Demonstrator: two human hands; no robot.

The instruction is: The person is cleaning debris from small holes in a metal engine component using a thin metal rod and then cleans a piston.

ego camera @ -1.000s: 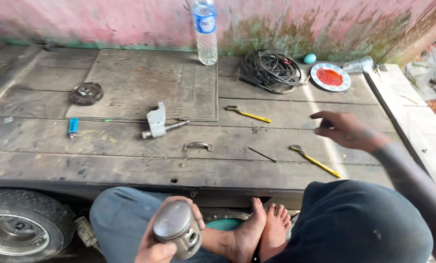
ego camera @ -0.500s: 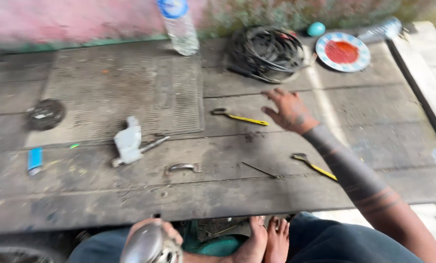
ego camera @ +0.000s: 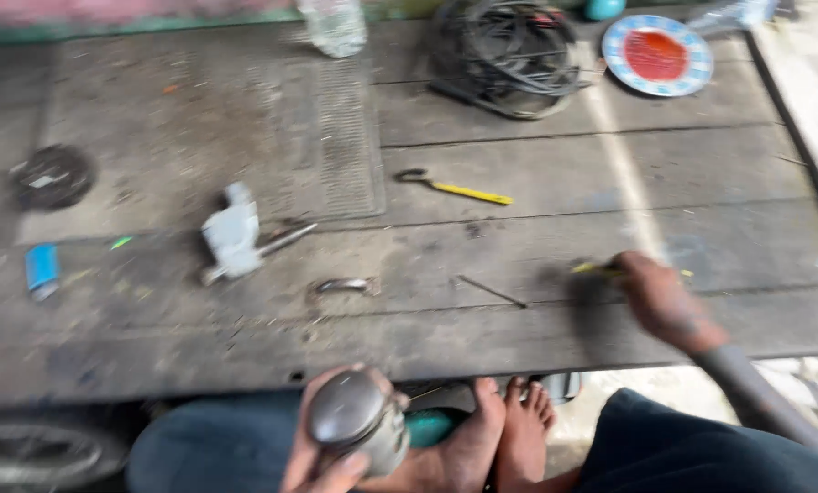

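Whole view motion-blurred. Clear bottle cut off at top edge. Yellow-handled tool mostly hidden under right hand. Left hand clipped by bottom edge. Tyre clipped bottom-left.

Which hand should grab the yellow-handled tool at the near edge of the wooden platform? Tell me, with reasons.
Right. The right hand is already on the yellow-handled tool lying on the wooden platform; whether its fingers have closed is blurred. The left hand is busy, wrapped around the grey metal cylinder down by the knees.
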